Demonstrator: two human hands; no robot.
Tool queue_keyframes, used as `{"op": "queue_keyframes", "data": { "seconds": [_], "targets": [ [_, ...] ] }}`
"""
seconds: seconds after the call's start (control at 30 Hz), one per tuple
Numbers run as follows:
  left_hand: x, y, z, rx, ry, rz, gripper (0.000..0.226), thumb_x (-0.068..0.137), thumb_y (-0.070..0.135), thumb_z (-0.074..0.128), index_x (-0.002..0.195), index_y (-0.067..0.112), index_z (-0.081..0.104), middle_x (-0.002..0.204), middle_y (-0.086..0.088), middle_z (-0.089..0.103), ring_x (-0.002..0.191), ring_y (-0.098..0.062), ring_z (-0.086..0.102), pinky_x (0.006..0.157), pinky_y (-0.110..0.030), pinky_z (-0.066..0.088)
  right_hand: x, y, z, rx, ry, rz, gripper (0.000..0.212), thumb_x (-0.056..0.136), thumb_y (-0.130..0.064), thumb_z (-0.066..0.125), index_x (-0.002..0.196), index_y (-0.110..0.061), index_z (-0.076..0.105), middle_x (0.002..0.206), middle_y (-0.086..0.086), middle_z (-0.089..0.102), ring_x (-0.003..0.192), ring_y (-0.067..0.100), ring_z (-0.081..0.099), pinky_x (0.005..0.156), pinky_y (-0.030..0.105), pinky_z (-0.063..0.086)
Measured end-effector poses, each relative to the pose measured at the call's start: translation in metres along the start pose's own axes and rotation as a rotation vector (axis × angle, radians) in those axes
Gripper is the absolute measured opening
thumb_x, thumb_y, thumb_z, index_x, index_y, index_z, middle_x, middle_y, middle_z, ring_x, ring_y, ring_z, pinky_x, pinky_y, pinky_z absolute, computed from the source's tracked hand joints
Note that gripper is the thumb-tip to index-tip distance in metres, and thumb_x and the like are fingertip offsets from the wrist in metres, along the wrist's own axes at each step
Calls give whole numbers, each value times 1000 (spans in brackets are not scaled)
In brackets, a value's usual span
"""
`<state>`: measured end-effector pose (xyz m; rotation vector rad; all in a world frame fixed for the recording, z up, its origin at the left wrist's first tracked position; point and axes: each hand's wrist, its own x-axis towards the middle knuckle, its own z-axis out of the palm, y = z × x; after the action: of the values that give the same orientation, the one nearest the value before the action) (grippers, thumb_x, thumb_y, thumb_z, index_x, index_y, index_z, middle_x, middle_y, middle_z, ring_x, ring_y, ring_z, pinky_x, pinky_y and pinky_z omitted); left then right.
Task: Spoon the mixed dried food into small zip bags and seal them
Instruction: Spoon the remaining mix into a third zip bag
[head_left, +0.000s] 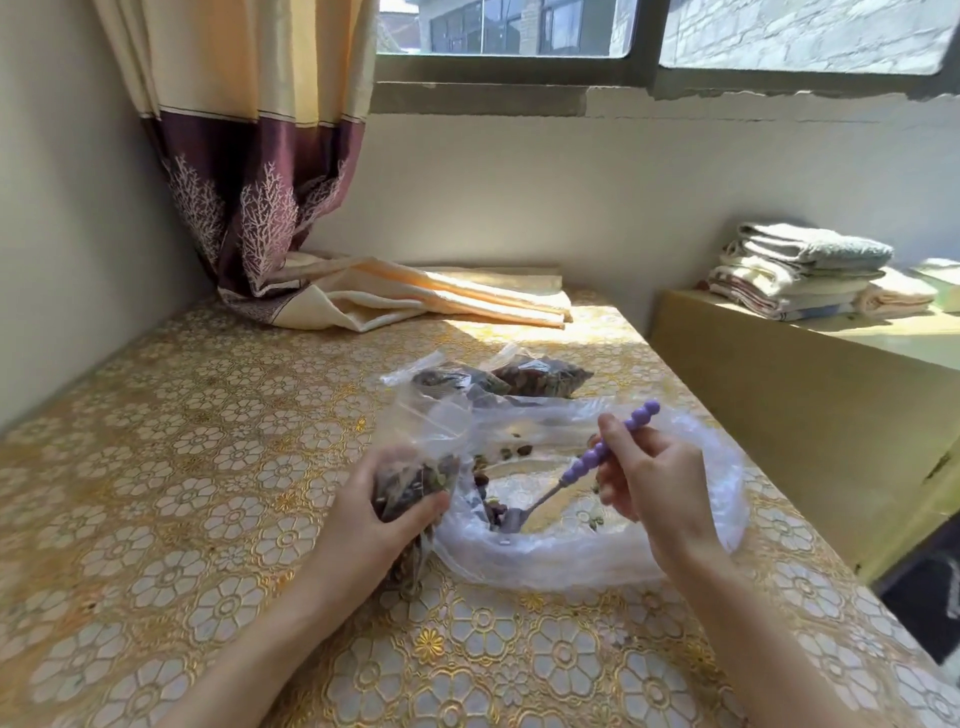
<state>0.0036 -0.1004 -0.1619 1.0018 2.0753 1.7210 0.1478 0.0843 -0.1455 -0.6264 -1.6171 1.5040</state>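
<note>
The left hand (387, 514) is curled round a small zip bag (415, 483), gripping it by its filled lower part; the bag's clear mouth rises open above the fingers. Just right of it, the right hand (652, 478) pinches the purple beaded handle of a spoon (571, 475) between thumb and fingers. The spoon's metal bowl dips into the big clear bag (597, 551) spread flat between the two hands and beyond the right one.

Only a thin scatter of dried food (491, 506) is left inside that big bag, most of it heaped near the spoon's bowl, close to the left hand. So the step in hand looks like scooping the last of the mix for the bag being held, which already seems fairly full.

The next move calls for gathering the pieces onto the spoon against the slack plastic, lifting it level, and tipping it into the open mouth, which the left hand must keep from folding shut.

Beyond both hands, two filled bags (498, 376) lie side by side on the table (156, 519); whether they are sealed cannot be told. Farther off lie a curtain (249, 171) and, beyond the right hand, stacked towels (800, 270).
</note>
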Motion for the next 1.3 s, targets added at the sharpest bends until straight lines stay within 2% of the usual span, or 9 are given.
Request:
{"op": "queue_keyframes", "data": {
  "seconds": [0.1, 0.2, 0.33, 0.57, 0.73, 0.83, 0.93, 1.1, 1.3],
  "targets": [
    [2, 0, 1, 9, -14, 1, 41, 60, 43, 70, 96, 39, 52, 86, 28, 67, 77, 9, 63, 58, -3, 44, -1, 0, 4, 16, 28, 2, 35, 92, -21, 59, 61, -3, 65, 52, 8, 65, 39, 14, 55, 33, 20, 36],
    [4, -1, 0, 13, -6, -9, 42, 58, 44, 70, 96, 39, 53, 84, 16, 69, 75, 7, 64, 57, -4, 45, -1, 0, 9, 63, 5, 49, 44, 92, -19, 59, 52, -7, 69, 53, 8, 67, 42, 15, 59, 37, 19, 44],
    [10, -2, -3, 27, -33, -6, 45, 57, 46, 71, 99, 37, 54, 87, 14, 70, 78, 2, 66, 61, -10, 49, 0, 0, 12, 100, -73, 165, 43, 92, -21, 57, 53, -16, 74, 55, 9, 68, 47, 14, 63, 43, 17, 49],
    [30, -4, -8, 31, -12, 62, 41, 57, 40, 73, 94, 39, 54, 84, 18, 69, 75, 5, 65, 58, -7, 47, 10, 2, 6, 152, 28, 249, 34, 96, -16, 52, 72, 5, 65, 62, 15, 68, 45, 13, 59, 40, 17, 45],
    [42, -16, -9, 166, -73, 100, 41, 68, 27, 78, 95, 41, 50, 86, 5, 66, 75, 2, 63, 60, -13, 50, 13, -1, 0, 205, 137, 196, 32, 96, -18, 52, 76, 5, 64, 64, 17, 68, 43, 12, 56, 38, 17, 42],
    [43, -21, -11, 194, -98, 121, 41, 68, 29, 78, 94, 43, 49, 84, 12, 65, 76, 4, 62, 61, -14, 48, 12, -6, -1, 240, 182, 124, 33, 96, -17, 50, 70, 0, 61, 59, 12, 68, 41, 11, 52, 36, 16, 38],
    [42, -21, -11, 172, -114, 135, 40, 62, 42, 75, 93, 44, 51, 91, 25, 63, 79, 3, 62, 60, -10, 48, 11, -18, 0, 261, 202, 52, 35, 97, -17, 49, 68, -1, 61, 73, 25, 69, 43, 13, 50, 36, 17, 37],
    [43, -20, -11, 139, -115, 125, 44, 54, 57, 69, 93, 48, 52, 88, 12, 65, 73, -11, 64, 68, -33, 53, 12, -48, 7, 253, 202, -92, 38, 97, -17, 48, 66, 0, 61, 68, 15, 71, 43, 12, 50, 38, 16, 37],
    [44, -21, -11, 108, -120, 108, 44, 54, 53, 70, 94, 41, 55, 80, 0, 66, 69, -12, 63, 62, -29, 52, 10, -56, 37, 220, 55, -174, 36, 96, -14, 49, 65, -2, 63, 69, 17, 71, 42, 14, 52, 38, 19, 39]
  ]
}}
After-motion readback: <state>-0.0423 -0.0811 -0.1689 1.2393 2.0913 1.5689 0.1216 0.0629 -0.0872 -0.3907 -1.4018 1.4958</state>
